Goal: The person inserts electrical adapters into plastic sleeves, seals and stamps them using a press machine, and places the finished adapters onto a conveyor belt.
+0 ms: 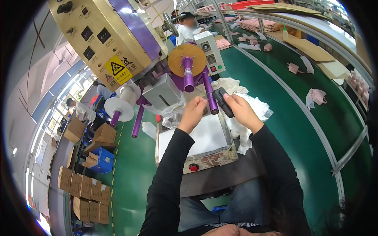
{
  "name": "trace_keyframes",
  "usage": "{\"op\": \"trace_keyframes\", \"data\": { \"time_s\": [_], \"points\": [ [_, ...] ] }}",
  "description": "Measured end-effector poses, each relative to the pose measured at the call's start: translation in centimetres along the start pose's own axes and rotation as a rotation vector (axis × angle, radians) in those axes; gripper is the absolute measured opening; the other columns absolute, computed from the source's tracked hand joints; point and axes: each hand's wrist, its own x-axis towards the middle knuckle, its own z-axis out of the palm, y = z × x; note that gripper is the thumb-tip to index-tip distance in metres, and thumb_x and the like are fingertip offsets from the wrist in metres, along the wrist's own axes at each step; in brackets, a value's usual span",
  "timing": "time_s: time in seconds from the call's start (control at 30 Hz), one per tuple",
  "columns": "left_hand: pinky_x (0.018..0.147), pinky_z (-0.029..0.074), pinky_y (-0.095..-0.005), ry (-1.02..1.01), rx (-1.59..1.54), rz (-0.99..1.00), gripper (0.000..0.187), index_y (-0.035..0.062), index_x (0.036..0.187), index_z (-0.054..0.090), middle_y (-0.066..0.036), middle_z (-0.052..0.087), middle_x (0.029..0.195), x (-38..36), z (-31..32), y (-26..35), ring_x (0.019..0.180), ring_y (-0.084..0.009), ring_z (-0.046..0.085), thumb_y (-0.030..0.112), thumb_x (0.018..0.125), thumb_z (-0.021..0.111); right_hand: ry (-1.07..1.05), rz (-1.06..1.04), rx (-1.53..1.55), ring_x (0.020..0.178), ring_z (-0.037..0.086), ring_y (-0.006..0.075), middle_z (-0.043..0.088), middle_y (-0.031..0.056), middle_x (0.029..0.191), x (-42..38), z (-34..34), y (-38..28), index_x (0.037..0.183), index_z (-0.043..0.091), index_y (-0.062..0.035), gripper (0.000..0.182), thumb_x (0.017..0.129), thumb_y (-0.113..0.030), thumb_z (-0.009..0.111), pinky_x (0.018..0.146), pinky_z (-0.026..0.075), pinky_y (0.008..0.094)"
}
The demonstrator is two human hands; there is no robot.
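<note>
My right hand [243,113] is wrapped round a black oblong object [223,103], whose exact kind I cannot make out. The object lies right beside a purple rod [212,103] of the machine. On the rod's other side, my left hand [193,113] is closed with thumb and fingers pressed together; anything in them is hidden or too small to see. Below both hands is the machine's worn base [208,159], with a white sheet [197,139] on top and a red button [193,167] at the front.
The gold machine head [98,35] rises at upper left, beside a white reel [120,108]. Crumpled white cloth [240,131] lies right of the base. A metal-railed green conveyor [287,88] carries pink pieces [316,96]. Cartons [80,187] are stacked left; people stand farther back.
</note>
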Motion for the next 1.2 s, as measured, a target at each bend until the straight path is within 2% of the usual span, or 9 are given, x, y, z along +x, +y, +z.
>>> {"op": "trace_keyframes", "data": {
  "time_s": [0.07,0.17,0.3,0.43,0.6,0.8,0.97,1.13,1.2],
  "points": [
    [0.051,0.036,-0.0238,-0.002,-0.067,-0.027,0.020,0.0114,0.098,0.059,0.000,0.060,0.075,0.1,0.3,-0.6,0.059,-0.0088,0.052,0.029,0.105,0.054,0.005,0.008,-0.017,0.066,0.048,0.0094,0.056,0.0009,0.073,0.2,0.0,0.3,0.086,0.062,0.0015,0.050,0.106,-0.044,0.055,0.060,0.039,0.0281],
    [0.051,0.042,-0.0254,0.058,-0.271,-0.271,0.028,0.0124,0.101,0.063,-0.003,0.067,0.079,-1.3,3.2,2.8,0.064,-0.0139,0.064,0.038,0.106,0.054,0.019,0.023,-0.050,0.067,0.049,0.0100,0.057,0.0016,0.074,0.1,-0.2,0.4,0.087,0.063,0.0022,0.051,0.105,-0.045,0.055,0.060,0.040,0.0283],
    [0.060,0.048,-0.0274,0.157,-0.624,-0.243,0.035,0.0085,0.105,0.067,-0.003,0.069,0.082,-1.3,5.3,2.3,0.072,-0.0168,0.066,0.040,0.108,0.052,0.000,-0.006,-0.133,0.068,0.050,0.0111,0.059,0.0028,0.076,-0.6,0.1,-0.3,0.090,0.064,0.0034,0.054,0.104,-0.048,0.057,0.061,0.041,0.0285],
    [0.059,0.049,-0.0261,0.153,-0.822,-0.212,0.032,0.0098,0.106,0.067,-0.002,0.069,0.084,-0.5,5.2,0.6,0.072,-0.0140,0.066,0.039,0.107,0.053,-0.038,0.009,-0.041,0.068,0.052,0.0123,0.061,0.0039,0.077,-0.2,0.0,0.3,0.093,0.065,0.0047,0.057,0.102,-0.051,0.058,0.061,0.041,0.0293],
    [0.055,0.048,-0.0289,0.141,-0.892,-0.186,0.027,0.0121,0.102,0.066,0.000,0.070,0.082,0.3,4.6,-1.2,0.071,-0.0134,0.068,0.039,0.105,0.060,-0.040,0.043,0.005,0.063,0.049,0.0112,0.058,0.0024,0.074,-0.2,0.3,0.4,0.091,0.062,0.0019,0.056,0.103,-0.053,0.056,0.055,0.039,0.0288],
    [0.067,0.056,-0.0300,-0.011,-0.883,-0.104,0.019,0.0097,0.104,0.066,0.000,0.070,0.089,1.8,3.0,-1.6,0.074,-0.0103,0.066,0.028,0.105,0.061,-0.004,0.060,0.028,0.056,0.043,0.0082,0.052,-0.0007,0.071,-0.4,1.2,0.4,0.089,0.059,-0.0032,0.055,0.103,-0.056,0.053,0.048,0.034,0.0270],
    [0.072,0.058,-0.0296,-0.181,-0.855,-0.046,0.016,0.0097,0.099,0.064,0.000,0.070,0.091,2.8,1.8,-3.1,0.079,-0.0094,0.068,0.025,0.105,0.063,-0.059,0.158,0.017,0.057,0.043,0.0071,0.052,-0.0010,0.072,-0.5,0.5,-0.6,0.090,0.060,-0.0030,0.056,0.103,-0.057,0.052,0.048,0.035,0.0274],
    [0.077,0.058,-0.0304,-0.180,-0.991,-0.026,0.020,0.0086,0.103,0.065,-0.002,0.071,0.094,3.5,2.7,-5.7,0.084,-0.0122,0.069,0.028,0.102,0.066,-0.090,0.164,0.042,0.063,0.044,0.0054,0.053,-0.0026,0.075,-0.3,0.5,-0.8,0.097,0.063,-0.0013,0.052,0.105,-0.052,0.053,0.053,0.036,0.0250],
    [0.077,0.058,-0.0296,-0.189,-0.982,0.006,0.014,0.0108,0.099,0.063,-0.001,0.070,0.094,3.5,2.8,-5.3,0.083,-0.0111,0.068,0.024,0.102,0.066,-0.081,0.147,0.064,0.066,0.044,0.0046,0.054,-0.0036,0.077,0.0,0.6,-0.2,0.101,0.064,-0.0004,0.049,0.106,-0.048,0.054,0.057,0.037,0.0234]
  ]
}}
